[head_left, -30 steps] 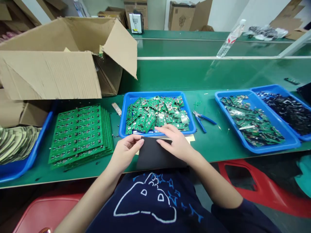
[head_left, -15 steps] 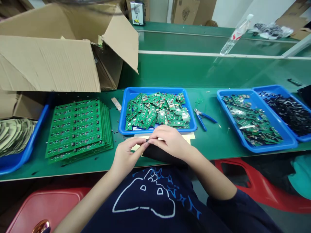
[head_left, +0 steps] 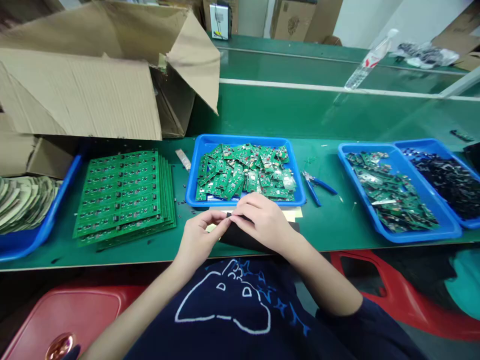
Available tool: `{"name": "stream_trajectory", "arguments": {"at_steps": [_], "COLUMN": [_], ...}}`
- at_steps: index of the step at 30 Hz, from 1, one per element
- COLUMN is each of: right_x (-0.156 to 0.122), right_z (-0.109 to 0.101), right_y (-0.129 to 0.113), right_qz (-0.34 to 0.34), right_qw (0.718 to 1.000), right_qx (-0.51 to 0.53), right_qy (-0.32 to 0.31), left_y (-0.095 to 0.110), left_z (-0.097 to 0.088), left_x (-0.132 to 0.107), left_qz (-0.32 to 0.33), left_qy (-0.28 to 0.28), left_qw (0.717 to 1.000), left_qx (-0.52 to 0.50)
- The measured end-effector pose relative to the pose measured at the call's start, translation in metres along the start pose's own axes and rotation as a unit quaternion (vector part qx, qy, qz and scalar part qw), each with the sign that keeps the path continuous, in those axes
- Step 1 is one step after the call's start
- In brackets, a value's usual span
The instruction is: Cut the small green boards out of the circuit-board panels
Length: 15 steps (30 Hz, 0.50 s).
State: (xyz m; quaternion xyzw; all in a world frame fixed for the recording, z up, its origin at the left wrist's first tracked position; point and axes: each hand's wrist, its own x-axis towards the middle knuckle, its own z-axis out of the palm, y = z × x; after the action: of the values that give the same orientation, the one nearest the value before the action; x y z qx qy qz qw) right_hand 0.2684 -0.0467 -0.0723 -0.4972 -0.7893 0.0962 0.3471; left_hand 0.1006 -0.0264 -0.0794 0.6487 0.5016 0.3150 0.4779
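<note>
At the near edge of the bench point(head_left: 333, 225), just before a blue tray point(head_left: 195, 172) of small circuit boards point(head_left: 243, 172), the left hand point(head_left: 197, 239) and right hand point(head_left: 262, 220) pinch the far-left corner of a black sheet point(head_left: 242, 240). It looks thin, light and bendy, probably best gripped by its edges.

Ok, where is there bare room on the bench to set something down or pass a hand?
Widest free patch: the green bench behind the middle tray and right tray, right of the cardboard box. A smaller gap lies between those trays, partly taken by pliers. Crowded: the left, with the stack of boards close to the middle tray.
</note>
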Motion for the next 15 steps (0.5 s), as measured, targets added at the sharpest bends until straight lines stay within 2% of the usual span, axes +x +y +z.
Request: {"name": "stream_trajectory", "arguments": {"at_steps": [6, 11, 15], "right_x": [0.003, 0.012, 0.017], "right_z": [-0.008, -0.01, -0.005], "right_y": [0.0, -0.001, -0.004], "right_qz": [0.017, -0.008, -0.017], "right_qw": [0.997, 0.993, 0.992], "right_qx": [0.033, -0.014, -0.036], "right_qy": [-0.063, -0.121, -0.118], "left_y": [0.006, 0.005, 0.004], "left_z": [0.0, 0.0, 0.0], "left_x": [-0.002, -0.003, -0.003], "left_qz": [0.052, 0.095, 0.107], "left_qy": [0.009, 0.014, 0.013], "left_qw": [0.997, 0.991, 0.988], "left_qx": [0.057, 0.093, 0.11]}}
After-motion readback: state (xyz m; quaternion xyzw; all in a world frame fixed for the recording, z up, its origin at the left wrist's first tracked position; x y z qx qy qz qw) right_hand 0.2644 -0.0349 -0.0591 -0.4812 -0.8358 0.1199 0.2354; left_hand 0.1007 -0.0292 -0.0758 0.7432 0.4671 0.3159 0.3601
